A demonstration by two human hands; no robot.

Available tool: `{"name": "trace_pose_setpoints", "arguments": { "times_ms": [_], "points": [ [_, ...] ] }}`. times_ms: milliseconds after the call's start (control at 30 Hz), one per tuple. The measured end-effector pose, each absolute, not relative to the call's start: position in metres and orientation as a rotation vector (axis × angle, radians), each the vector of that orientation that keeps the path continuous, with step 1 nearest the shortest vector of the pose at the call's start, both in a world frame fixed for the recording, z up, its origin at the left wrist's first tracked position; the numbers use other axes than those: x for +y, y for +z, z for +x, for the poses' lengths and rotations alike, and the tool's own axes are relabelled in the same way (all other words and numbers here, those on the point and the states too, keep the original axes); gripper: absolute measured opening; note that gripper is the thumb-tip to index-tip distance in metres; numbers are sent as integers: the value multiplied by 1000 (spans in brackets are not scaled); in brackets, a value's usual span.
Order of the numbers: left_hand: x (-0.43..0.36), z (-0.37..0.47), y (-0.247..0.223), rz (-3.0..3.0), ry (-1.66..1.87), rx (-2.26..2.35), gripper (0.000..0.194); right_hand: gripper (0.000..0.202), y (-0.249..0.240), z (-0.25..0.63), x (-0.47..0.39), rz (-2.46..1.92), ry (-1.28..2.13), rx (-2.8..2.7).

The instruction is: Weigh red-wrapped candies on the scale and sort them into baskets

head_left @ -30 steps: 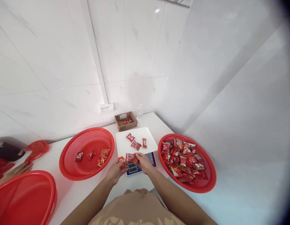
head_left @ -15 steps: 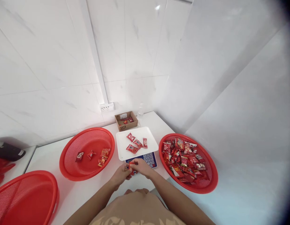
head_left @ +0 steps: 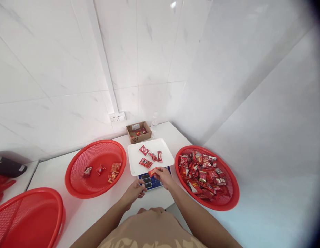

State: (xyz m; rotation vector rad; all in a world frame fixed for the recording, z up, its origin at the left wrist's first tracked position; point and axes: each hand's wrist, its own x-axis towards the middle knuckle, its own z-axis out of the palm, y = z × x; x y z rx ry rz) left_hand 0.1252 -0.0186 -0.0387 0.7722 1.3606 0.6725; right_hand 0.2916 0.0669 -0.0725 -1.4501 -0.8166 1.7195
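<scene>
My right hand (head_left: 163, 177) pinches a small red packet (head_left: 152, 172) over the front edge of the white weighing pan (head_left: 135, 166). On that pan lie several red wrapped snack packets (head_left: 145, 163), apart from the held one. Below the pan shows the blue front panel of the digital scale (head_left: 157, 182), partly covered by my right hand. My left hand (head_left: 135, 193) is at the panel's left corner, its fingers loosely bent and apart, with nothing clearly visible in them.
To the right, a red mesh basket (head_left: 236, 193) is heaped with red packets. Another red basket (head_left: 72, 186) on the left holds a few packets. A third red basket (head_left: 60, 210) stands nearer. Behind the scale are a cardboard box (head_left: 139, 138) and a clear bottle (head_left: 155, 119).
My hands have parted. The right one has moved up and right with the red packet, uncovering the scale's displays; the left has stayed about where it was.
</scene>
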Motion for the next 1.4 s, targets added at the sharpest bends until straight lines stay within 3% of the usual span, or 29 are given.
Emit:
{"name": "trace_pose_setpoints", "arguments": {
  "times_ms": [133, 300, 400, 567, 733, 867, 1033, 1233, 1400],
  "points": [
    [-19, 124, -36, 777, 633, 1358, 43, 15, -73, 303, 90, -1552, 1463, -912],
    [-17, 119, -36, 769, 631, 1387, 41, 28, -63, 306, 110, -1696, 951, -1572],
    [-16, 118, -36, 767, 636, 1400, 42, 33, -58, 295, 120, -1803, 811, -1881],
    [-16, 117, -34, 770, 621, 1424, 43, 16, -61, 282, 137, -1892, 810, -1968],
    [-16, 113, -35, 775, 607, 1427, 43, 14, -54, 303, 131, -1705, 909, -1631],
    [-16, 112, -40, 798, 592, 1411, 48, 18, -43, 363, 100, -1670, 905, -1449],
    [-15, 119, -46, 835, 514, 1396, 50, 21, -50, 464, 56, -1943, 1004, -1514],
    [-15, 122, -50, 840, 485, 1393, 51, 48, -83, 519, 37, -2491, 632, -1609],
    [-18, 118, -50, 825, 498, 1398, 53, 65, -93, 500, 54, -2670, 723, -1421]
  ]
}}
